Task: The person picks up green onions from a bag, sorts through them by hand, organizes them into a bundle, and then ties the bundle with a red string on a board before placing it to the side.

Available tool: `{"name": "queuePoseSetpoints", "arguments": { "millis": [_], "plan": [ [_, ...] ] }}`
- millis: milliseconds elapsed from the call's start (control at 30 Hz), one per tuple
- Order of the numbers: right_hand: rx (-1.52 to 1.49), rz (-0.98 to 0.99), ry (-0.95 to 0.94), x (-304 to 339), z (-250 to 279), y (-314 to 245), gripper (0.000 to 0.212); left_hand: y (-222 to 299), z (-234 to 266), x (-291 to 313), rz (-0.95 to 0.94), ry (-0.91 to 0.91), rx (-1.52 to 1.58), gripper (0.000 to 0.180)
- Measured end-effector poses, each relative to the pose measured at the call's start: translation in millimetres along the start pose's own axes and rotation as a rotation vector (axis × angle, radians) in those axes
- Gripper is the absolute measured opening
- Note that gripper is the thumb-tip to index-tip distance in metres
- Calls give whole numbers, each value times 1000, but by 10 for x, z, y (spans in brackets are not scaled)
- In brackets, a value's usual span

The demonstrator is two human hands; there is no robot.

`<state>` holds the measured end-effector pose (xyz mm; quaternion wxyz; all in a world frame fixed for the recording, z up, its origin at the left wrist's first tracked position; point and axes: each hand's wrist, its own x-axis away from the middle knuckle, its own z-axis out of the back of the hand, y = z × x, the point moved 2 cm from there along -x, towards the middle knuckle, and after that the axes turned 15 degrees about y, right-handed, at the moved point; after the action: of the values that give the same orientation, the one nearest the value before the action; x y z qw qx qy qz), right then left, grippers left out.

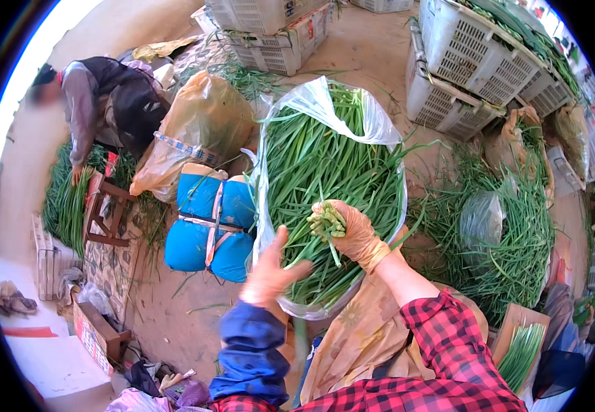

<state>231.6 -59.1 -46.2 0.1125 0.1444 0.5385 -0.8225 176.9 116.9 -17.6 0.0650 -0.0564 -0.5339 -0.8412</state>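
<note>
Right hand (352, 237) is in a thin, wrinkly orange-tan glove, fingers curled snugly around a bunch of slim green stems (326, 223), knobbly pale-green ends poking out. That bunch is above the near half of a round-mouthed, filmy white plastic sack (378, 128), packed with long, glossy, ribbon-like green blades (321, 154). Left hand (273, 271) is kinda blurry, fingers spread apart beside the bunch; can't tell if they're touching any blades. Left of the sack sits a puffy, lobed blue bundle (194, 247), cinched with pale straps. Beyond it, a crinkly, bulging tan plastic bag (204, 120).
</note>
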Motion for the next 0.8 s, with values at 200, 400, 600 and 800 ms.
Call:
{"name": "queuePoseSetpoints", "arguments": {
  "millis": [200,400,600,800],
  "plan": [
    [-436,-169,-2,26,-55,-82,29,-847,-1215,8,-140,171,-883,81],
    [-671,-25,356,-403,999,-257,29,-1016,-1276,-260,45,76,-754,75],
    [-492,225,938,-548,2284,-1581,33,-1072,-1192,-337,63,36,-747,79],
    [-573,358,899,-59,2659,-1939,34,-669,-246,-578,-203,312,-176,73]
  ]
}}
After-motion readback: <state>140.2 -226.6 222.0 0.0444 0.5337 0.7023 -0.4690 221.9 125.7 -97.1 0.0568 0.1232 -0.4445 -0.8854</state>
